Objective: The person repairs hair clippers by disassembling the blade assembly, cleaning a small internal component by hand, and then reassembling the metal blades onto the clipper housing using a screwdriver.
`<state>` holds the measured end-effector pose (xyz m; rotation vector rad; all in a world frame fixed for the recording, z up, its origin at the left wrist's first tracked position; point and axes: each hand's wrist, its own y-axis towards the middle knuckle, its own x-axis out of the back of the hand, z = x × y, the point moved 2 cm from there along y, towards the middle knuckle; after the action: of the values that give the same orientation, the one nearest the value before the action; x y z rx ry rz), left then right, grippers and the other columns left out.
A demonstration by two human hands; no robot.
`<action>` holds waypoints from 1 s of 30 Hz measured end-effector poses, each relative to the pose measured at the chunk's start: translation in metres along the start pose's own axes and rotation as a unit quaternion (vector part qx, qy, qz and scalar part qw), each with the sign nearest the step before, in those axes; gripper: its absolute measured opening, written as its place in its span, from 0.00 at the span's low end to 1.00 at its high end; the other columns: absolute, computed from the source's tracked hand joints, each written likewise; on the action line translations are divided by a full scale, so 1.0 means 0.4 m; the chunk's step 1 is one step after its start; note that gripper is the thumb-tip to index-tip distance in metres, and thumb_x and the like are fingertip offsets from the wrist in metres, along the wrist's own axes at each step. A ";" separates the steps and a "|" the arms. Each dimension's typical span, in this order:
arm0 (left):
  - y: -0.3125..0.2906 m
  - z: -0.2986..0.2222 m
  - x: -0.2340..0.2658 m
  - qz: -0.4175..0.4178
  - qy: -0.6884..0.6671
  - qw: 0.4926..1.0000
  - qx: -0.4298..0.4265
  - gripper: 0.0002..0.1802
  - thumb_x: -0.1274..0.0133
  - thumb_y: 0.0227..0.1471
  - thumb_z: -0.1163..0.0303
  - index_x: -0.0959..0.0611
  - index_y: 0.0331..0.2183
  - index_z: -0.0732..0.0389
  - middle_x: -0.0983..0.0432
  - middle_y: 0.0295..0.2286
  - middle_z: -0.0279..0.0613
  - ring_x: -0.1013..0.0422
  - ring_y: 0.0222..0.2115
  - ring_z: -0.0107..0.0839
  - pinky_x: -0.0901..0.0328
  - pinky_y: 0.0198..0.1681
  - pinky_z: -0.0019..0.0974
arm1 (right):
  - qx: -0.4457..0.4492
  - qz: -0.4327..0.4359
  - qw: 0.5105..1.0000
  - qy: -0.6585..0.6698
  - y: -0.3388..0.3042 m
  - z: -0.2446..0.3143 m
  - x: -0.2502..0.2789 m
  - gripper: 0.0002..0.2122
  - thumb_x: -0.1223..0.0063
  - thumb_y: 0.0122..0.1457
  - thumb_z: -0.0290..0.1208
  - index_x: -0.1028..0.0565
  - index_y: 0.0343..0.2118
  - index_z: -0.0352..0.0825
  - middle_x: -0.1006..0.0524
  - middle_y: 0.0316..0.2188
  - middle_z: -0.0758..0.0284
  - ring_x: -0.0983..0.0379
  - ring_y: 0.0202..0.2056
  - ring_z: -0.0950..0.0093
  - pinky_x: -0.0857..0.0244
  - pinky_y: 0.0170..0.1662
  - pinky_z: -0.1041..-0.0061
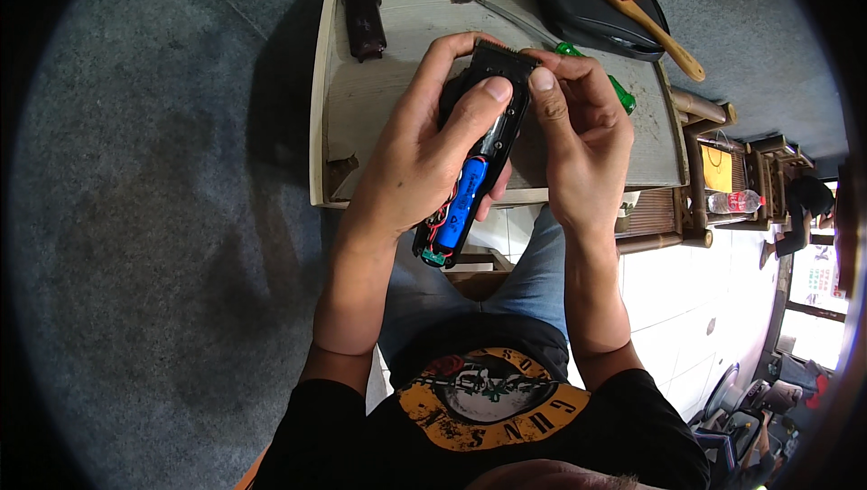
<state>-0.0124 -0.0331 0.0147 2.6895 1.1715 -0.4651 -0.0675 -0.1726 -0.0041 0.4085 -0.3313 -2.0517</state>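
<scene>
A black hair clipper [495, 133] is held up over the table's near edge, its toothed blade [506, 55] pointing away from me. Its lower housing is uncovered, exposing a blue cylindrical battery [462, 203], red wires and a small green circuit board [434, 257]. My left hand [411, 156] wraps around the clipper body, thumb pressed on its upper face just below the blade. With thumb and forefinger, my right hand [587, 142] pinches the blade's right corner; whether a small part sits between those fingertips is hidden.
On the pale wooden table [397, 111] lie a dark clipper cover [364, 16], a green-handled screwdriver [621, 94] and a black zip case [578, 11] with a wooden-handled brush [664, 34] across it. Rightward are bamboo furniture [668, 210], a bottle [736, 202] and other people.
</scene>
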 end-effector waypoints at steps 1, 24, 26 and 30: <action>0.000 -0.002 0.001 0.005 0.001 1.000 0.002 0.20 0.48 0.68 0.61 0.32 0.55 0.59 0.26 0.22 0.36 0.28 0.14 0.25 0.36 0.13 0.29 | -0.001 0.005 1.000 -0.005 0.000 0.000 0.001 0.08 0.44 0.70 0.27 0.23 0.45 0.26 0.17 0.41 0.64 0.23 0.41 0.83 0.30 0.45 0.83; 0.009 0.024 -0.005 -0.013 0.043 0.997 -0.062 0.21 0.51 0.69 0.61 0.32 0.58 0.58 0.25 0.26 0.43 0.28 0.14 0.27 0.35 0.12 0.29 | -0.025 0.006 1.000 -0.006 0.003 0.001 0.003 0.09 0.45 0.71 0.28 0.24 0.45 0.27 0.18 0.39 0.67 0.25 0.39 0.85 0.31 0.43 0.83; 0.008 0.022 -0.006 -0.014 0.043 0.997 -0.058 0.21 0.51 0.69 0.61 0.31 0.58 0.58 0.25 0.25 0.43 0.28 0.15 0.27 0.35 0.12 0.29 | -0.027 0.006 1.000 -0.002 0.003 -0.001 0.004 0.09 0.45 0.71 0.28 0.24 0.45 0.27 0.18 0.39 0.67 0.25 0.39 0.85 0.31 0.44 0.83; 0.004 0.017 -0.007 -0.016 0.044 0.998 -0.052 0.21 0.51 0.68 0.61 0.31 0.57 0.58 0.25 0.25 0.42 0.27 0.15 0.27 0.36 0.12 0.29 | -0.031 0.010 0.999 -0.009 0.002 0.000 0.005 0.09 0.45 0.71 0.28 0.23 0.45 0.27 0.18 0.38 0.67 0.25 0.39 0.85 0.31 0.44 0.83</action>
<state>-0.0145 -0.0382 0.0094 2.6299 1.2282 -0.2853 -0.0677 -0.1746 -0.0041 0.3476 -0.2798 -2.0423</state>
